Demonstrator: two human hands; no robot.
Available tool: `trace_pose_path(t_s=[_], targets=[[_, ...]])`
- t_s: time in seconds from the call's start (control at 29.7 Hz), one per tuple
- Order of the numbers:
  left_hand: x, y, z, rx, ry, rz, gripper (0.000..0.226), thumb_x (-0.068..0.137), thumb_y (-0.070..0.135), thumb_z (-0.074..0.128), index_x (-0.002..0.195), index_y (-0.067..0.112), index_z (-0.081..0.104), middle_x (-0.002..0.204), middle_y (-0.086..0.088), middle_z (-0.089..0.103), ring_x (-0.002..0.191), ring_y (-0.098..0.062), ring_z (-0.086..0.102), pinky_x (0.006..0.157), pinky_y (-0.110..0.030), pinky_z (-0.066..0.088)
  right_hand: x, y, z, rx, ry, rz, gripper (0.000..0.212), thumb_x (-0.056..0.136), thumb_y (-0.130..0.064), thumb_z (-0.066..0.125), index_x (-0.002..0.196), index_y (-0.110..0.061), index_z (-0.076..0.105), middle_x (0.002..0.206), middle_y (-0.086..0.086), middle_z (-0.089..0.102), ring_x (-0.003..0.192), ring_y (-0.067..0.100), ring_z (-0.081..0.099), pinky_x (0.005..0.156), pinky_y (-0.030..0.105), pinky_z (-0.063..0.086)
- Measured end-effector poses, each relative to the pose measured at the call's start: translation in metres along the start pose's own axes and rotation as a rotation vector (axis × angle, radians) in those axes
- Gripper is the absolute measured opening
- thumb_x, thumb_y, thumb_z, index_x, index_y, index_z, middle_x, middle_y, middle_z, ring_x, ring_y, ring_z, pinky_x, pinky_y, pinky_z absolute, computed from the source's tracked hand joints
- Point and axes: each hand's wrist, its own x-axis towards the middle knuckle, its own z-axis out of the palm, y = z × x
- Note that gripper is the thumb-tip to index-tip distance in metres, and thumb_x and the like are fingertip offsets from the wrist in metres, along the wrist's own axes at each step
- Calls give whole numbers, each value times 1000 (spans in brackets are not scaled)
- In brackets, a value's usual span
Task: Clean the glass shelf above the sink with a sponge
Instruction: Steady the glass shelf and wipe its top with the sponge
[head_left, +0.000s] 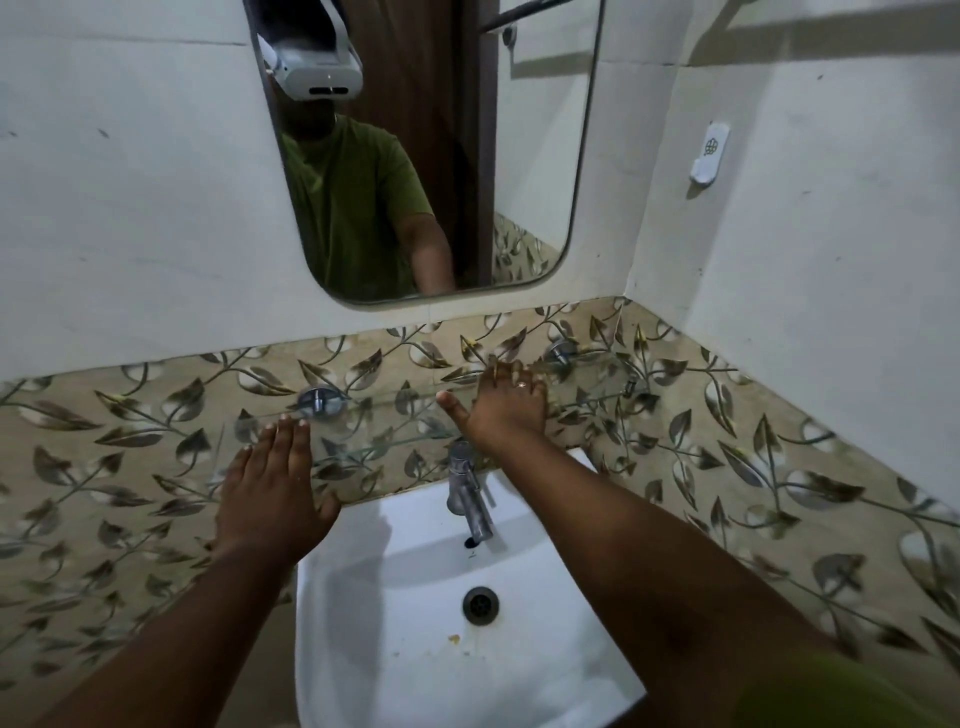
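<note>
Head view looks down on a white sink (363, 613) with a chrome tap (470, 493) at its far edge, and just beyond the tap a clear glass shelf (395, 415) fixed to the leaf-patterned tiles by two chrome brackets, one to the left (321, 401) and one further right (563, 352). The left hand (275, 488) lies flat, fingers together and stretched out, fingertips at the shelf's near left edge, holding nothing. The right hand (506, 402) rests palm down on the shelf right of centre, thumb spread wide; whether it presses a sponge beneath the palm cannot be told, since no sponge shows anywhere. A mirror (431, 156) hangs above.

Judging from this, the wiping is either under way with something hidden under the right palm or not properly begun. The risk lies in leaning weight on glass held only at two wall brackets: hard downward pressure near the front edge could lever it loose or crack it. A wet palm might also slip off the far right end and knock the tap below
</note>
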Motion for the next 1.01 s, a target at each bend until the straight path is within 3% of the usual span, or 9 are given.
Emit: trace_pose_path(t_s=[0.2,0.34,0.54,0.64,0.71,0.91,1.01], targets=[[5,20,-8,-20,-25,-4,98,73,57,51,157,9,31,164,-15,31,152,-31,30,121,-51,24,-15,-38,11,26,23,-69,124,67,-97,-9,159,-16,11,167,9,8,151,42,8,115,65,-1],[-1,8,-11,-30,-50,-40,96,78,55,48,160,12,20,168,-12,22,156,-28,20,126,-47,15,-26,-96,14,38,21,-196,130,62,-94,-18,159,-14,14,166,13,14,149,44,12,116,65,3],[-5,-2,-10,-56,-23,-62,96,79,52,53,160,13,19,169,-10,21,156,-25,17,127,-45,12,-37,-149,19,-14,-9,-450,122,68,-93,-10,158,-18,22,166,8,17,151,36,12,117,63,1],[-7,-9,-10,-18,-4,-53,93,79,52,50,158,10,24,166,-13,29,154,-28,25,125,-47,17,-38,-130,16,-99,35,-666,111,75,-93,6,158,-21,21,166,6,18,151,38,14,119,61,8],[-6,-5,-10,0,-13,-37,96,80,53,55,159,9,23,166,-14,28,154,-29,25,124,-47,18,-31,-99,15,-131,43,-715,109,76,-92,8,158,-22,19,166,7,18,151,39,14,119,60,13],[-10,-5,-14,-8,-61,-64,101,75,50,67,157,8,26,164,-15,31,153,-29,28,121,-32,-7,-13,-16,2,-161,27,-615,100,81,-87,4,159,-24,15,166,4,14,153,29,9,121,49,16],[-9,-1,-16,-21,-84,-71,100,77,51,66,158,9,25,165,-14,29,154,-28,25,122,-34,-1,-1,35,-5,-153,22,-518,100,81,-85,-1,158,-23,16,166,4,17,153,27,12,118,48,24]])
